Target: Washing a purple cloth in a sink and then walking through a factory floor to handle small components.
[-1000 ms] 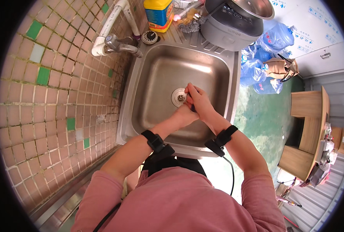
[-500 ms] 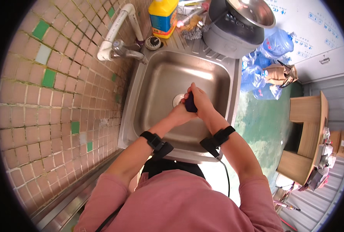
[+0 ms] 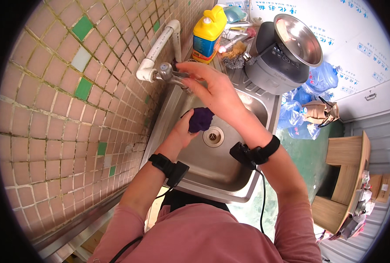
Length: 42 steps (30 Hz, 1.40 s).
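A bunched dark purple cloth (image 3: 202, 119) is in my left hand (image 3: 182, 132), its fingers closed round it above the left part of the steel sink (image 3: 210, 164). The round drain (image 3: 213, 136) shows just right of the cloth. My right hand (image 3: 217, 93) reaches across to the metal faucet (image 3: 165, 71) on the tiled wall. Its thumb and fingers are closed about the faucet's lever, and they partly hide the spout. No running water can be made out.
Behind the sink stand a yellow jug (image 3: 209, 35), a steel-wool scrubber (image 3: 233, 61) and a grey appliance (image 3: 276, 65) with a steel bowl (image 3: 301, 39) on top. Large blue water bottles (image 3: 322, 79) sit at the right beside a brown bag (image 3: 320, 111). White pipe (image 3: 160, 48) runs along the wall.
My hands have come apart from round the cloth. The left has moved left with it, while the right has gone up and left onto the faucet lever. The view has shifted slightly.
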{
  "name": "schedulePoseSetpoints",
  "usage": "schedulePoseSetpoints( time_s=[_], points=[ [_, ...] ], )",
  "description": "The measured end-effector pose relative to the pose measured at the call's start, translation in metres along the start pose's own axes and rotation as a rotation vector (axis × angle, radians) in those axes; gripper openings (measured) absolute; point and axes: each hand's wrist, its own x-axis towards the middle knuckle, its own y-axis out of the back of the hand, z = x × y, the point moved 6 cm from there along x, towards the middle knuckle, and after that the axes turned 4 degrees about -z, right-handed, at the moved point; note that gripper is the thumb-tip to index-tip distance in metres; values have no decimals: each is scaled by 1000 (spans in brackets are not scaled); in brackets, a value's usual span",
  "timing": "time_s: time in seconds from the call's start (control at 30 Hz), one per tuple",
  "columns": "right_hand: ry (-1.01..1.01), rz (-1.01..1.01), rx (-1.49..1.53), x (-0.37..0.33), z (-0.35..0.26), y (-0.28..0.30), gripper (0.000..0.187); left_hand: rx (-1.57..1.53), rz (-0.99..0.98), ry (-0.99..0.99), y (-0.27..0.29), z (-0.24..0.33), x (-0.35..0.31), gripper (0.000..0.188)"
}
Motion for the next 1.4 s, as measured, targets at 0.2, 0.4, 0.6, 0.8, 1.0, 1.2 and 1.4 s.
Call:
schedulePoseSetpoints(
  time_s=[0.2, 0.4, 0.6, 0.8, 1.0, 1.2, 1.4],
  points=[
    [-174, -138, 295, 9, 23, -2, 29, -154, -181, 34, -44, 17, -8, 42],
    [-326, -353, 402, 19, 35, 22, 27, -407, -193, -48, -100, 8, 16, 43],
    [-194, -199, -114, 70, 59, 124, 23, -560, -101, -250, -180, 61, 3, 31],
    [72, -213, -591, 110, 76, 141, 24, -542, 54, -515, -204, 141, 7, 36],
    [354, -235, -901, 140, 107, 120, 44, -638, 212, -522, -196, 172, 47, 41],
    [136, -379, -960, 144, 109, 100, 54, -705, 162, -546, -176, 183, 81, 37],
    [139, -367, -934, 145, 115, 101, 55, -759, 149, -529, -183, 186, 86, 40]
  ],
)
